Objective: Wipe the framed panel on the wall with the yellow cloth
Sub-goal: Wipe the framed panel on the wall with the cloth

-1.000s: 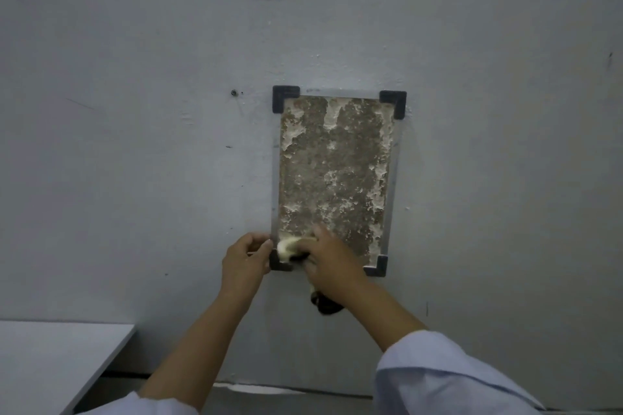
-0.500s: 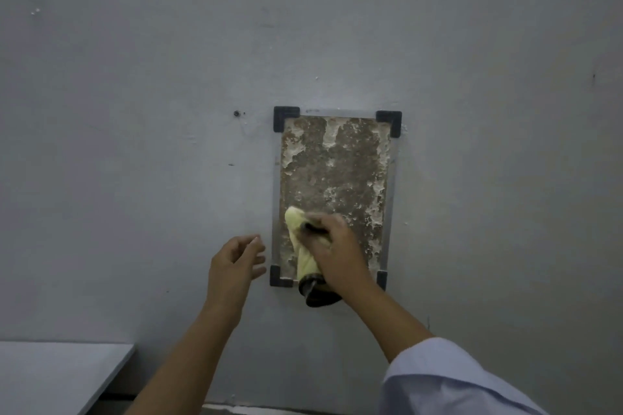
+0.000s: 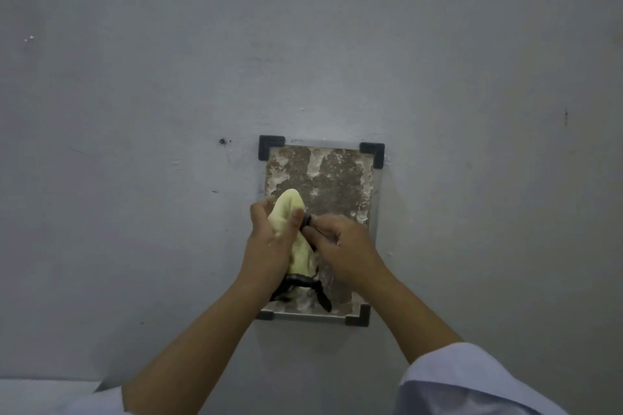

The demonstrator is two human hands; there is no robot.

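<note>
The framed panel hangs on the grey wall, a mottled brown and white surface in a silver frame with black corner pieces. In front of its lower left part my left hand grips the yellow cloth, which is bunched into a long roll with a dark edge hanging below. My right hand pinches the cloth's dark trim from the right, fingers closed on it. Both hands cover the panel's lower middle.
The grey wall fills the view, with a small dark hole left of the panel's top corner. A white tabletop corner shows at the bottom left.
The cloth rose from the panel's bottom left corner to its middle. My left hand, open half a second ago, has closed around the cloth alongside my right hand.
</note>
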